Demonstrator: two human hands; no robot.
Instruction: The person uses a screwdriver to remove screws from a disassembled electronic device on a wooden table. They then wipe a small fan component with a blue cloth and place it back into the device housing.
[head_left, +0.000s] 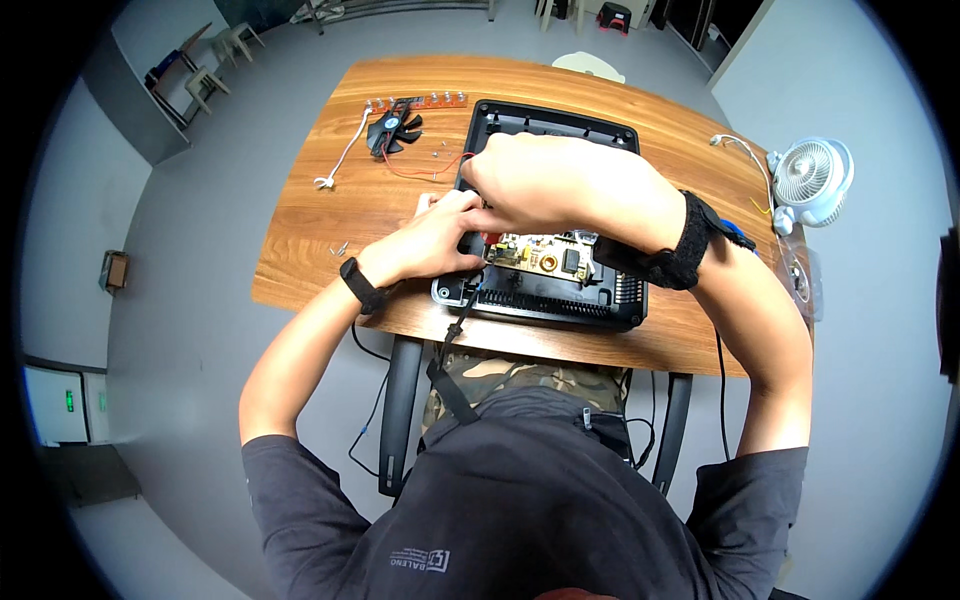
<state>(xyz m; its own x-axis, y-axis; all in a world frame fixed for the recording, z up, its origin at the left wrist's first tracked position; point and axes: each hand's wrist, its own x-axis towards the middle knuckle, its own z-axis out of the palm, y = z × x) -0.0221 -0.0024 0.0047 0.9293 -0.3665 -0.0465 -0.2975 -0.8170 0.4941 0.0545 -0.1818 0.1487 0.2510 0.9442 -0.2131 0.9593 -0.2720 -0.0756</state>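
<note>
Screws [342, 247]: loose on the worktop [290, 265], left of the left fingers.
Fan [397, 131]: beyond the left fingers; red wire [415, 173] leads right.
Left hand [430, 240]: over the left side of the housing [560, 312]; fingers bent, tips partly hidden, grip cannot be told.
Right hand [515, 178]: crosses to the left fingers; own fingers curled, grip likewise hidden.
Board [548, 262]: inside the housing, just right of the left fingers.
Desk fan [808, 172]: well right of all fingers.

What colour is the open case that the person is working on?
The open case is mostly black; it shows best in the head view, the only one.
</note>
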